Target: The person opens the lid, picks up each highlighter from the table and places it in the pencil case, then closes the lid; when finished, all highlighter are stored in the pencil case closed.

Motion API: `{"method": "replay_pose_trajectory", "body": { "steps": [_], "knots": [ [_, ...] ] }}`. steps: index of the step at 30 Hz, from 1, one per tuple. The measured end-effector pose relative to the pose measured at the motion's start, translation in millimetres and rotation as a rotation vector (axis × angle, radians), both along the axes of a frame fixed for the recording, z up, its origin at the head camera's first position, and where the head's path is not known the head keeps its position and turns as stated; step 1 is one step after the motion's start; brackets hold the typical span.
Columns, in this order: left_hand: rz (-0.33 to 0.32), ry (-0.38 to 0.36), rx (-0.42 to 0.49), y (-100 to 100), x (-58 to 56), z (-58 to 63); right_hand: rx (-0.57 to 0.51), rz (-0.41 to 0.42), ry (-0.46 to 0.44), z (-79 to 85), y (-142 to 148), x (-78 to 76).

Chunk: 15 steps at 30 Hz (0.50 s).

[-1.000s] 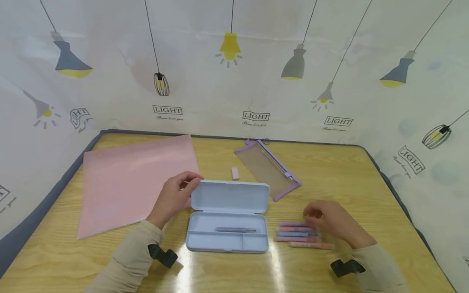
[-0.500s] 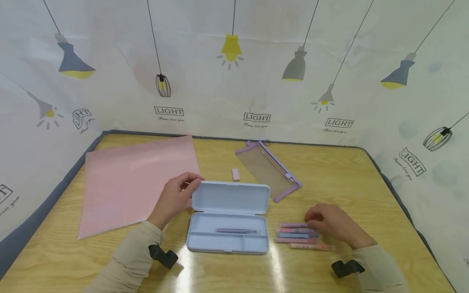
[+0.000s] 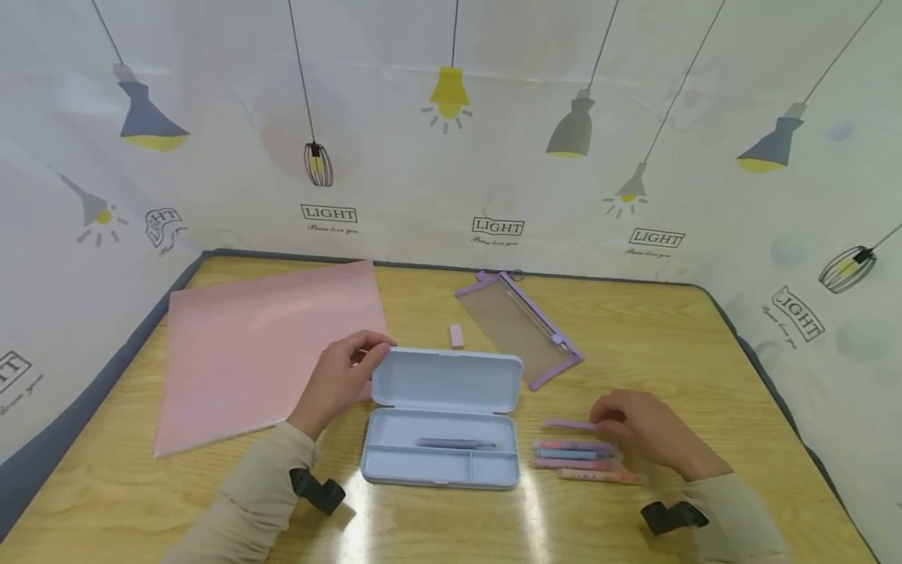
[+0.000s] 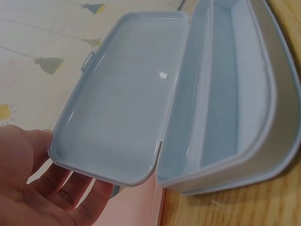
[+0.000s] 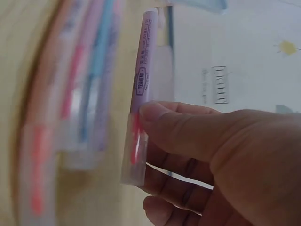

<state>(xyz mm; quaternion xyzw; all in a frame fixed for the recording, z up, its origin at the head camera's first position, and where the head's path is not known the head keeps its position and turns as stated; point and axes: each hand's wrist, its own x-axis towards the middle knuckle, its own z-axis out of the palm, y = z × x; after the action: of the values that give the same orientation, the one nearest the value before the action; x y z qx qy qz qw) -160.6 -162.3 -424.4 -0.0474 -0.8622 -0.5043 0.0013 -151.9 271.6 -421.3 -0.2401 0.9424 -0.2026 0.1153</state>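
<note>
A light blue pencil case point(image 3: 440, 446) lies open on the table, its lid point(image 3: 447, 381) raised. My left hand point(image 3: 343, 380) holds the lid's left corner, the thumb at the edge and fingers behind, as the left wrist view also shows. One purple pen point(image 3: 456, 444) rests in the case's long rear compartment. In the right wrist view my right hand point(image 5: 207, 150) pinches a lilac highlighter point(image 5: 144, 70) by its clear cap, between thumb and fingers. Several other highlighters point(image 3: 574, 453) in pink, blue and peach lie side by side, just in front of that hand.
A pink sheet point(image 3: 261, 352) covers the table's left part, partly behind the left hand. Behind the case lie a small pink eraser point(image 3: 456, 337) and a clear zip pouch point(image 3: 517, 325) with purple edging. A patterned wall point(image 3: 409, 180) rises at the table's back edge.
The lilac highlighter has lifted away from the row, raised by my right hand. My left hand and the lid keep their place; the whole view shifts slightly.
</note>
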Motion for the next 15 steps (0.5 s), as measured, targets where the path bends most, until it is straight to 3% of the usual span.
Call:
{"method": "replay_pose_trajectory", "body": {
  "steps": [3,8,15],
  "knots": [
    [0.002,0.003,0.006,0,-0.5,0.6,-0.028,0.014,0.028,11.2,-8,4.0],
    [0.01,0.002,0.003,0,-1.3,1.8,-0.026,0.105,0.104,29.4,-44,12.2],
    [0.011,-0.008,-0.005,1,-0.1,1.1,0.021,0.261,0.257,32.4,-97,17.3]
  ]
}}
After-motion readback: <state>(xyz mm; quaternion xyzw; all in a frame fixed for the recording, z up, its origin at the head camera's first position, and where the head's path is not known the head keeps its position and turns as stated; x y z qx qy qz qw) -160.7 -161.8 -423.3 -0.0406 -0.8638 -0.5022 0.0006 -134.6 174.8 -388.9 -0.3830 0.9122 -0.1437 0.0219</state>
